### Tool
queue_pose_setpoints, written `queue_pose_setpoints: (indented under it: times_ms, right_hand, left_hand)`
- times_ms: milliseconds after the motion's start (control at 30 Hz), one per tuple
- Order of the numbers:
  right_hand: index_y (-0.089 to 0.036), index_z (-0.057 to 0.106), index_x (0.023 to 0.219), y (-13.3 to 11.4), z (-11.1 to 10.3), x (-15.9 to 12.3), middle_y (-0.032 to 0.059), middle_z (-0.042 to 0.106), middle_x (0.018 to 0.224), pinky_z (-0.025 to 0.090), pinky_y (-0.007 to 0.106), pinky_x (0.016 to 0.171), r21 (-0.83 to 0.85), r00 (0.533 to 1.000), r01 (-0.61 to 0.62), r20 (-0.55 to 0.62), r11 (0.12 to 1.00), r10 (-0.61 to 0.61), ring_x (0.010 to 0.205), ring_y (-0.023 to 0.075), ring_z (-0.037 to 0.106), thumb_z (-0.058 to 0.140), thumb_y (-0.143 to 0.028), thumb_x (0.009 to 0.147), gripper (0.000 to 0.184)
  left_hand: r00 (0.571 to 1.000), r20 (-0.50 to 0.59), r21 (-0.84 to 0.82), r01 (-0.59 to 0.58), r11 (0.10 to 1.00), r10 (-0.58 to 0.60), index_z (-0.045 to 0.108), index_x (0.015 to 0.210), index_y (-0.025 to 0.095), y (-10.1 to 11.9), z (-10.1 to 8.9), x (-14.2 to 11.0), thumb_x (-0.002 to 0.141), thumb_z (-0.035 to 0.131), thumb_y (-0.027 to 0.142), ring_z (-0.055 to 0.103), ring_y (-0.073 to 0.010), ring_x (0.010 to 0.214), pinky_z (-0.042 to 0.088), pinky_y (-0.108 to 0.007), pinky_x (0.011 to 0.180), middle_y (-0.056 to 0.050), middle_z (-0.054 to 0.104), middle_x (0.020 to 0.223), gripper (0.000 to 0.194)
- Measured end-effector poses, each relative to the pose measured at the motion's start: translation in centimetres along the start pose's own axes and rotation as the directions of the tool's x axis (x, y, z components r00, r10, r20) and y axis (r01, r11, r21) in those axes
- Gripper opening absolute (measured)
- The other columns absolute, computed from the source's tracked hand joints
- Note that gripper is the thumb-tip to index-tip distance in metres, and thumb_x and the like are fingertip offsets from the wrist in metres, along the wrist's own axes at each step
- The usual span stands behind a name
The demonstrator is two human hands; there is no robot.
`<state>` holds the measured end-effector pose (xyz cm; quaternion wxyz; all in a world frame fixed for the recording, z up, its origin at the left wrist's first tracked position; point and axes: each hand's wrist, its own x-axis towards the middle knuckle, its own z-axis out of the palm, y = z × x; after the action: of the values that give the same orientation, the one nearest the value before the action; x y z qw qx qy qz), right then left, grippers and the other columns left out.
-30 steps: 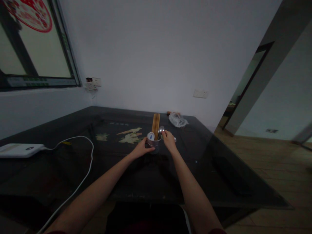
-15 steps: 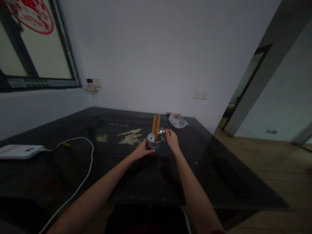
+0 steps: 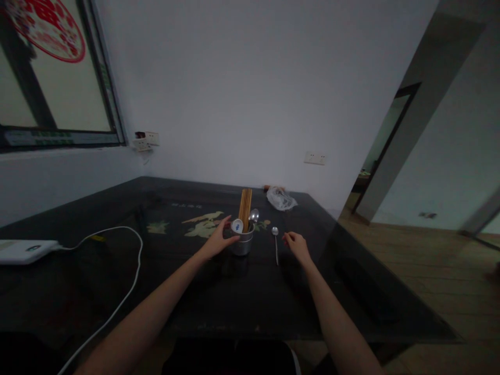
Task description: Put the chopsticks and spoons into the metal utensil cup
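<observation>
A silvery metal cup stands upright on the dark table. In it are several wooden chopsticks, a metal spoon with its bowl up, and a white ceramic spoon with a blue mark. My left hand is at the cup's left side, thumb and fingers spread; the thumb tip overlaps the cup's wall, and I cannot tell whether it presses there. Right of the cup lies a long-handled metal spoon, its handle towards me. Just right of that spoon, my right hand holds nothing, its fingers loosely curled.
A crumpled clear plastic bag lies at the table's back edge. At the left is a white power bank with a white cable running towards me. A dark flat object rests at the right.
A metal spoon that my right hand pinched at the cup now lies on the table. My right hand has let go and moved right; my left fingers have spread wider.
</observation>
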<state>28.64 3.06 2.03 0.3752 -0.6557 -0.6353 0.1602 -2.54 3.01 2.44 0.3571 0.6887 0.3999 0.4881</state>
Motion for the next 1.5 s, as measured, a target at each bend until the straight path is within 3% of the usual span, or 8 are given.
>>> queue_pose_setpoints:
  times_ms: [333,567,700,867,1000,1133,1200,1500]
  right_hand:
    - [-0.019,0.067,0.074,-0.2,0.4,-0.1,0.0036,0.066,0.067,0.035,0.021,0.056,-0.126,0.996,-0.032,0.074,0.992,0.042,0.062,0.0140,0.059,0.046,-0.034,0.086,0.029]
    - [-0.020,0.069,0.078,-0.6,0.4,-0.5,0.0056,0.069,0.078,0.035,0.021,0.059,-0.223,0.984,-0.066,0.145,0.973,0.100,0.071,0.0147,0.062,0.049,-0.034,0.086,0.026]
    - [-0.021,0.069,0.083,-0.9,0.3,-0.7,0.0074,0.070,0.087,0.038,0.022,0.062,-0.290,0.976,-0.091,0.164,0.953,0.143,0.079,0.0175,0.064,0.050,-0.039,0.086,0.026]
    - [-0.020,0.069,0.092,-1.1,0.0,-0.9,0.0111,0.069,0.098,0.042,0.027,0.071,-0.366,0.964,-0.117,0.180,0.923,0.194,0.096,0.0236,0.064,0.049,-0.039,0.087,0.028]
    - [-0.017,0.065,0.106,-1.0,-0.2,-0.9,0.0163,0.066,0.109,0.044,0.030,0.077,-0.399,0.955,-0.136,0.190,0.907,0.227,0.103,0.0265,0.062,0.045,-0.035,0.089,0.032]
    - [-0.015,0.064,0.108,-0.9,-0.2,-0.8,0.0184,0.065,0.110,0.044,0.030,0.079,-0.414,0.954,-0.155,0.172,0.897,0.244,0.104,0.0259,0.062,0.045,-0.029,0.088,0.031]
    - [-0.016,0.066,0.102,-0.9,-0.2,-0.7,0.0173,0.067,0.107,0.045,0.030,0.078,-0.414,0.952,-0.162,0.172,0.896,0.252,0.102,0.0257,0.063,0.046,-0.032,0.088,0.029]
    - [-0.019,0.067,0.097,-1.3,-0.1,-0.7,0.0148,0.067,0.108,0.045,0.031,0.075,-0.399,0.948,-0.165,0.188,0.902,0.256,0.101,0.0266,0.063,0.046,-0.035,0.087,0.029]
  left_hand:
    - [0.957,-0.264,-0.024,-0.130,0.991,0.119,0.051,0.115,0.019,1.1,-1.9,0.7,0.081,0.056,0.042,0.059,-0.0206,0.102,0.048,-0.039,0.090,-0.009,0.060,0.107,0.041]
    - [0.895,-0.352,0.061,-0.270,0.961,0.274,0.055,0.106,0.017,5.3,-1.4,-0.7,0.084,0.054,0.035,0.061,-0.0182,0.092,0.049,-0.034,0.085,-0.006,0.061,0.097,0.029]
    - [0.903,-0.199,0.185,-0.348,0.919,0.382,0.057,0.107,0.018,10.2,0.8,-1.8,0.086,0.051,0.031,0.060,-0.0186,0.090,0.048,-0.034,0.086,-0.006,0.062,0.095,0.026]
    - [0.880,0.232,0.246,-0.466,0.850,0.415,0.062,0.102,0.019,14.5,6.3,-1.2,0.087,0.046,0.027,0.058,-0.0171,0.087,0.049,-0.030,0.078,-0.006,0.061,0.101,0.023]
    - [0.871,0.391,0.308,-0.428,0.850,0.297,0.060,0.103,0.018,12.6,11.9,1.5,0.085,0.046,0.021,0.060,-0.0155,0.083,0.049,-0.027,0.075,-0.006,0.062,0.099,0.023]
    - [0.893,0.449,0.654,-0.341,0.675,0.016,0.057,0.101,0.018,8.5,15.5,4.0,0.085,0.046,0.021,0.059,-0.0224,0.100,0.046,-0.032,0.087,-0.010,0.062,0.103,0.019]
    - [0.924,0.361,0.767,-0.217,0.604,-0.126,0.053,0.106,0.016,6.9,16.3,4.7,0.086,0.045,0.022,0.059,-0.0252,0.104,0.046,-0.036,0.088,-0.014,0.060,0.110,0.022]
    - [0.927,0.198,0.852,-0.001,0.523,-0.320,0.048,0.115,0.012,3.9,17.1,6.5,0.085,0.050,0.031,0.060,-0.0308,0.107,0.047,-0.041,0.085,-0.021,0.062,0.110,0.035]
